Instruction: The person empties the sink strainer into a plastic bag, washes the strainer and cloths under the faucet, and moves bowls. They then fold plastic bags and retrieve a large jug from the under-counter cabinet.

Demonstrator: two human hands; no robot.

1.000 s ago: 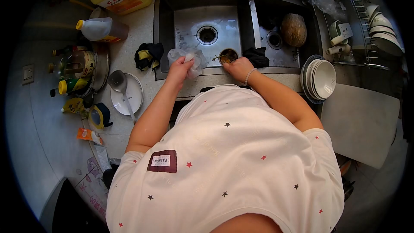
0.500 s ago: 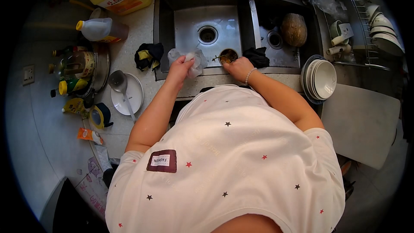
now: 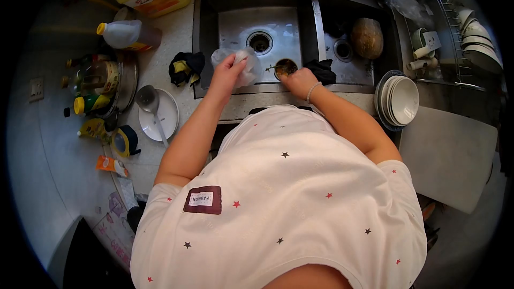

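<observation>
At the front rim of the left sink basin (image 3: 225, 24), my left hand (image 3: 229, 72) pinches a thin, clear plastic bag (image 3: 249, 73), whose mouth I cannot make out. Close to its right, my right hand (image 3: 301, 82) grips a sink strainer basket (image 3: 287, 65) with brownish wet scraps and a green stem in it. The strainer is upright or slightly tilted, and my fingers partly hide it. A bare drain hole (image 3: 259, 43) shows in the basin floor beyond both hands.
A black bag (image 3: 320, 70) lies on the divider's front end. The right basin holds a brown gourd-like squash (image 3: 367, 38). Stacked bowls (image 3: 402, 100) stand on the right, by a dish rack (image 3: 455, 37). Left are a dark cloth (image 3: 186, 67), a plate (image 3: 167, 112) with a spatula, and bottles.
My left hand and the plastic bag have moved slightly toward the strainer, and the bag looks more spread. My right hand keeps its hold, with the view shifted a little.
</observation>
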